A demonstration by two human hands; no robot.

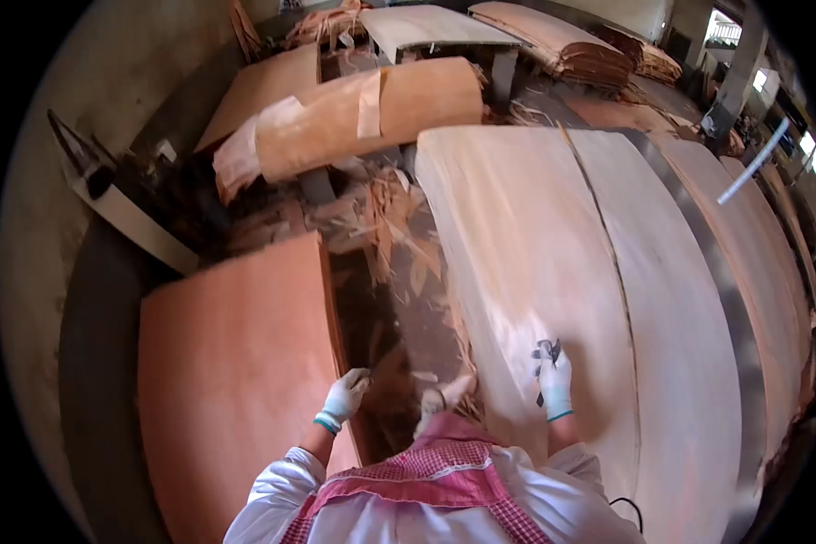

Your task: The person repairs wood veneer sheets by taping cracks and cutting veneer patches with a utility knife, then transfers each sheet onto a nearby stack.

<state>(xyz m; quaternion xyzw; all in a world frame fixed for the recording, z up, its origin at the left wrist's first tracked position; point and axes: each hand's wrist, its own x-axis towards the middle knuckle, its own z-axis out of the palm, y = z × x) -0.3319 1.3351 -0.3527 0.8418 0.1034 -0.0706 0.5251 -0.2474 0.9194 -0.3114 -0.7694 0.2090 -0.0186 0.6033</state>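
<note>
My left hand (346,397), in a white glove with a teal cuff, is at the right edge of a stack of reddish wood veneer sheets (236,335). Its fingers are curled together, and nothing shows in them. Over the pale veneer stack (508,263) on the right, my right hand (558,385) wears a matching glove. It is closed around a small dark hand tool (547,351), whose ends stick out above and below the fingers. The tool's exact kind is too small to make out.
Between the stacks, torn veneer strips (394,227) litter the floor. A curved veneer bundle (372,113) lies across supports ahead. A second pale stack (662,236) adjoins on the right. More stacks (553,41) stand behind, and a wall (54,236) runs along the left.
</note>
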